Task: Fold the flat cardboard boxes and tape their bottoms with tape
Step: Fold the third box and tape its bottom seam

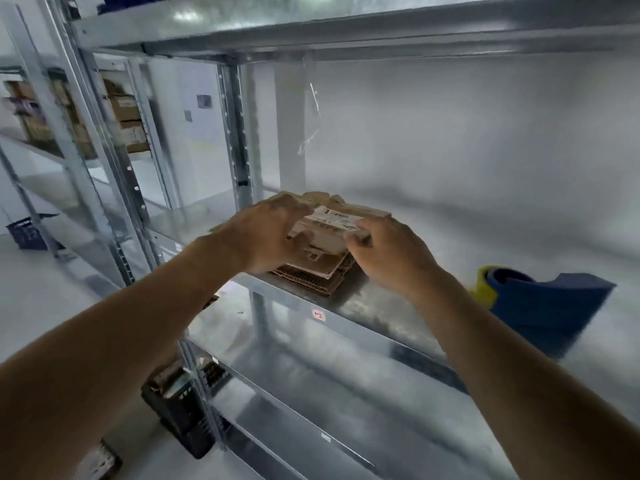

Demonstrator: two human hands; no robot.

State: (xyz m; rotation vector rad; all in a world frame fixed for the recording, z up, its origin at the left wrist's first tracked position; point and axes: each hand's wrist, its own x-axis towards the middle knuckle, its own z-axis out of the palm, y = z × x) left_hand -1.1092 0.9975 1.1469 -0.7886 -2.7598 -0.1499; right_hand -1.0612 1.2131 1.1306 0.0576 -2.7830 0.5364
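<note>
A stack of flat cardboard boxes (317, 268) lies near the left front corner of a metal shelf (381, 327). The top flat box (334, 228) carries a white printed label and is raised a little off the stack. My left hand (268, 233) grips its left edge, fingers curled over the top. My right hand (388, 252) grips its right edge, with the thumb on the label side. A blue tape dispenser (543, 303) with a yellowish tape roll (483, 289) sits on the same shelf to the right.
Steel uprights (239, 133) frame the rack, with another shelf (311, 26) overhead and lower shelves (311, 393) beneath. A dark crate (183, 407) stands on the floor by the rack's leg. A blue basket (26, 232) and distant shelves holding cartons (128, 116) are at the left.
</note>
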